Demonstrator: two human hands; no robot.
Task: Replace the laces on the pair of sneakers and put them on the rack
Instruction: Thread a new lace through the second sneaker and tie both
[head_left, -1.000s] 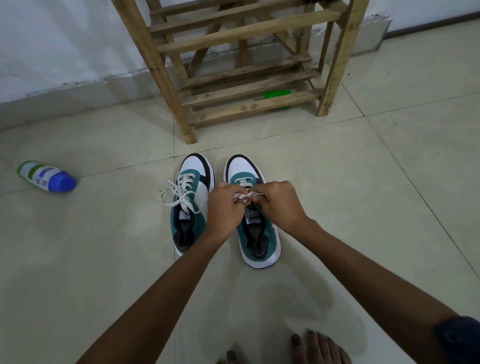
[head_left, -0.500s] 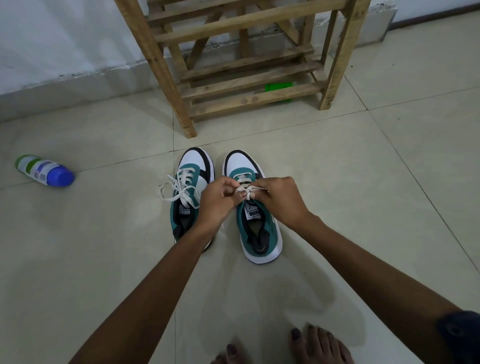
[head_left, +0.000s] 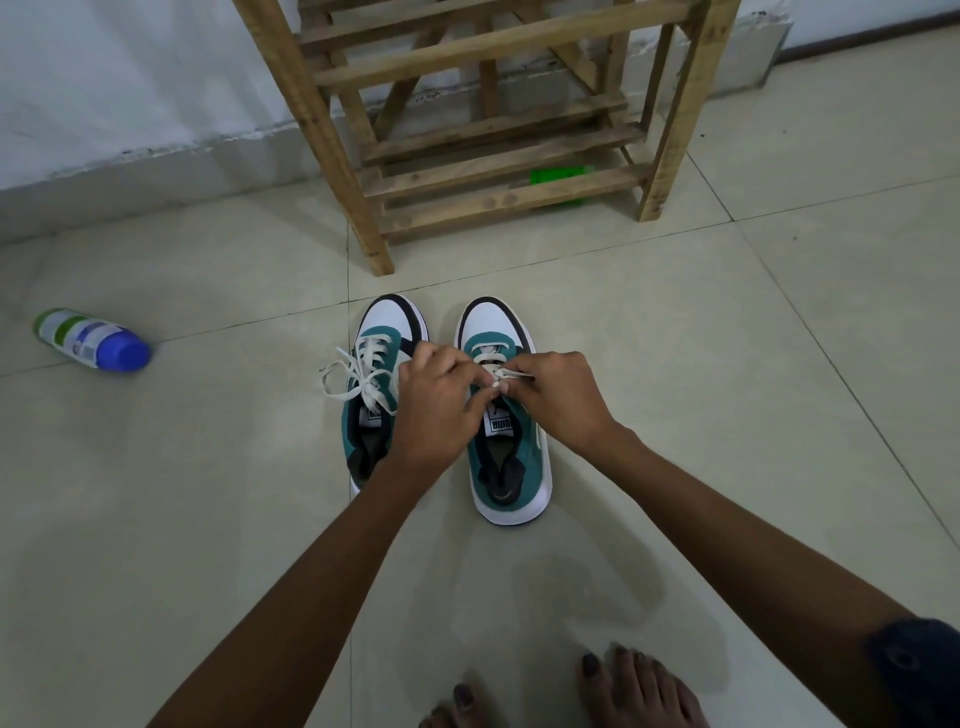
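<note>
Both hands meet over the right sneaker (head_left: 506, 415), fingers pinched narrow on its white lace (head_left: 506, 375). The left hand (head_left: 436, 400) has its grip closed on the lace near the knot, and the right hand (head_left: 558, 397) pinches a strand that runs out toward its knuckles. Where exactly each fingertip sits on the lace is hard to make out, since the knuckles cover the knot.

The left hand and forearm hide part of the left sneaker (head_left: 375, 387), which stands just beside the right sneaker, toes pointing the same way. Its white lace is tied in a bow (head_left: 353, 379) with loops spilling off the outer side.

Both shoes are teal with white toes, black trim and white soles, standing on the tiled floor (head_left: 727, 389) near the wooden rack (head_left: 498, 124), whose top is cut off by the frame edge. A green object (head_left: 558, 176) shows only between the rack's lowest slats. A blue-capped bottle (head_left: 93, 340) lies on its side, well apart from the left sneaker.
</note>
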